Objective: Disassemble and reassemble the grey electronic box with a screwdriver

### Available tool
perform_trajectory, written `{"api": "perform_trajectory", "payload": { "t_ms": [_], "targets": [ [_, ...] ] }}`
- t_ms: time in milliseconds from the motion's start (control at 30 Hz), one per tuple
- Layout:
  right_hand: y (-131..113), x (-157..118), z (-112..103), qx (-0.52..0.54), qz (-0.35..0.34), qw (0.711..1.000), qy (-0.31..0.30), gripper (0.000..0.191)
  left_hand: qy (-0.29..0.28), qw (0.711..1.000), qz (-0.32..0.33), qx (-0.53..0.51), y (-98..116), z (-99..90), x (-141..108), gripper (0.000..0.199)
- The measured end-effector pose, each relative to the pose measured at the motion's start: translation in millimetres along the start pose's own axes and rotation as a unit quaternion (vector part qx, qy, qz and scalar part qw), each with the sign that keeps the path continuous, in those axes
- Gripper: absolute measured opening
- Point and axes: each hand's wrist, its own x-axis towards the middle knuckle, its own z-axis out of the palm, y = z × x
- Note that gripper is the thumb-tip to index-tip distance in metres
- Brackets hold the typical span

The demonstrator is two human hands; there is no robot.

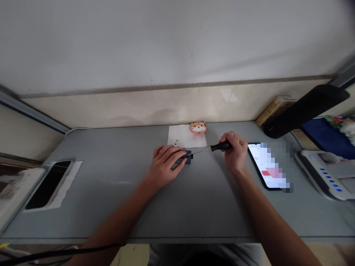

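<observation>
On the grey desk (119,207), my left hand (165,164) closes its fingers over a small dark box-like device (189,159), and much of the device is hidden under them. My right hand (235,151) is wrapped round the black handle of a screwdriver (219,146). Its thin metal shaft points left, and the tip meets or nearly meets the device beside my left fingertips. Just behind lies a white sheet of paper (183,136) with a few tiny dark bits on it, perhaps screws. An orange and white animal-face case (198,128) sits on the paper's far right corner.
A phone with a lit screen (266,166) lies right of my right hand. Further right are a white power strip (327,173), a black cylinder (305,111) and a book (273,109). At left, a dark phone (50,184) rests on white paper. A wall (138,107) bounds the back.
</observation>
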Motion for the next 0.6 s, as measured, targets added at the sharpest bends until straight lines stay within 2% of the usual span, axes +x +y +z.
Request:
{"api": "perform_trajectory", "payload": {
  "t_ms": [433, 600],
  "targets": [
    [1.6, 1.0, 0.0, 0.002, 0.009, 1.0, 0.002, 0.031, 0.022, 0.999, 0.036, 0.018, -0.2, -0.1, 3.2, 0.008],
    [4.2, 4.3, 1.6, 0.001, 0.054, 0.998, 0.043, 0.037, 0.01, 0.994, 0.093, 0.058, -3.1, -4.9, 4.2, 0.012]
  ]
}}
